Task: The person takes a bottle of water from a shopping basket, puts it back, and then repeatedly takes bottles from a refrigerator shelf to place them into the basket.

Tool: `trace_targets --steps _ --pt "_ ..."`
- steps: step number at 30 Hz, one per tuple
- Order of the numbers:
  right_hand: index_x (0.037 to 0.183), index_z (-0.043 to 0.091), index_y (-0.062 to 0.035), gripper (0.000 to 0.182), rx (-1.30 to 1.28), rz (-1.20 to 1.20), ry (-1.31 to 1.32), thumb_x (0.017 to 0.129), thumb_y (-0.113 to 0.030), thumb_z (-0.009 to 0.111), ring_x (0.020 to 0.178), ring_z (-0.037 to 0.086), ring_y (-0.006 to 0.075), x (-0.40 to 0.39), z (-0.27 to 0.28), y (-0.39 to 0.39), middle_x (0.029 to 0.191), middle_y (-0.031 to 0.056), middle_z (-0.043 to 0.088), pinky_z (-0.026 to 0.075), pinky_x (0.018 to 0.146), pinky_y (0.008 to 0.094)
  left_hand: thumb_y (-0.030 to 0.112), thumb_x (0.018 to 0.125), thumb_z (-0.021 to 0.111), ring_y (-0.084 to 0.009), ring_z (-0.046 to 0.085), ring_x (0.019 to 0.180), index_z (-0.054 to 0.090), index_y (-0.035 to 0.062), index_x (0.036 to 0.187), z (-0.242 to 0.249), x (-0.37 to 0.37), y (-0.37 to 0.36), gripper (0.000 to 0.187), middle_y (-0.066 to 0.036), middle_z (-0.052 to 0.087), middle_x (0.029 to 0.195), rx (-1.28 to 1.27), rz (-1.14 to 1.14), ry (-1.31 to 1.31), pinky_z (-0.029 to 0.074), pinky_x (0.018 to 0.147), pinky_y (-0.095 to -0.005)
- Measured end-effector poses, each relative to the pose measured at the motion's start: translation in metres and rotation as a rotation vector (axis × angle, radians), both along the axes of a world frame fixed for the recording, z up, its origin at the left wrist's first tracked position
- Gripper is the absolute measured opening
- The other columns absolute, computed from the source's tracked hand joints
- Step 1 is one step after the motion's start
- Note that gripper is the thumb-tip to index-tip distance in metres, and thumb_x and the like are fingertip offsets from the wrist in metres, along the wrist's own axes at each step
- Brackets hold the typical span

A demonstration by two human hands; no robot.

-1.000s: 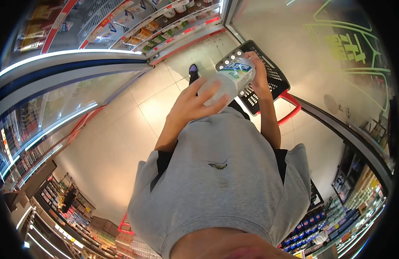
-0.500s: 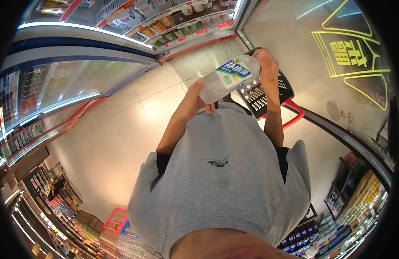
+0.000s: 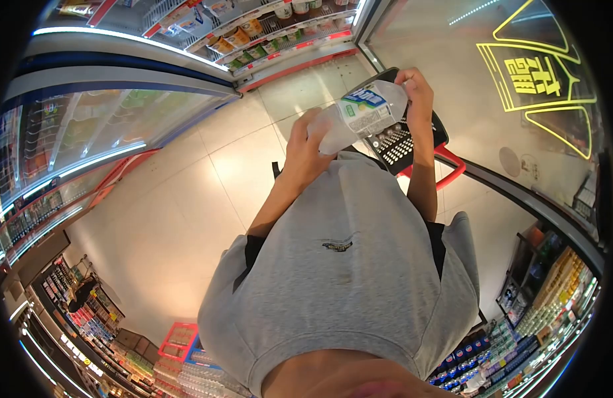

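Note:
A large clear plastic bottle with a white, blue and green label lies slantwise across both hands in front of my chest. My left hand is wrapped round its wider lower end. At the narrower upper end, my right hand grips near the neck; its fingers partly hide the cap end. A small-print panel on the label faces up. Under and beyond the bottle, a black basket with a holed surface and a red handle is partly covered by the bottle and my right forearm.
A lit fridge shelf of cups and packets stands ahead. Glass doors flank me: one at left, one at right with a yellow neon reflection. Pale tiles cover the floor. A red crate and stacked drinks lie behind me.
The bottle has been turned about its length, so the small-print side of the label shows more. My left hand has shifted from beneath to over the bottle's lower end.

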State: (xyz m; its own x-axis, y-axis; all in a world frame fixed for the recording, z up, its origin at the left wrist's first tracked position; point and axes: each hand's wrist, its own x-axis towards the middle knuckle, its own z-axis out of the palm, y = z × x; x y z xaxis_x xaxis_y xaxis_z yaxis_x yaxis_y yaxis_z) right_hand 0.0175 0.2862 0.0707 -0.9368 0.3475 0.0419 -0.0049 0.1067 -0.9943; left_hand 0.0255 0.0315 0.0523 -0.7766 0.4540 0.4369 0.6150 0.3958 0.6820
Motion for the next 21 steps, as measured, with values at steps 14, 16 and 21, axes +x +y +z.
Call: trace_targets --steps 14,16,21 --pt "0.085 0.054 -0.0038 0.025 -0.02 -0.045 0.03 0.093 -0.027 0.05 0.073 0.041 0.0079 0.008 0.005 -0.011 0.078 -0.002 0.047 0.033 0.067 0.0226 0.001 0.061 0.081 -0.0375 0.056 0.111 0.052 0.0123 0.121 -0.014 -0.018 -0.015 0.067 -0.017 0.049 0.131 0.044 0.027 0.21 0.052 0.085 -0.0413" --pt "0.083 0.053 -0.0032 0.026 -0.019 -0.065 -0.022 0.094 -0.027 0.053 0.068 0.037 0.0078 0.01 0.014 -0.013 0.074 -0.0031 0.043 0.032 0.063 0.0229 0.001 0.062 0.083 -0.0366 0.057 0.111 0.046 0.0076 0.127 -0.015 -0.013 -0.005 0.075 -0.019 0.05 0.128 0.199 0.042 -0.066 0.052 0.086 -0.0402" --pt "0.087 0.057 -0.005 0.028 -0.076 0.075 -0.108 0.097 -0.03 0.048 0.075 0.045 0.0066 -0.003 -0.028 0.006 0.081 -0.0027 0.051 0.037 0.068 0.0238 0.014 0.062 0.089 -0.0319 0.059 0.107 0.041 0.0031 0.13 0.008 0.017 0.01 0.084 -0.019 0.053 0.115 0.55 0.15 -0.683 0.052 0.085 -0.0373"
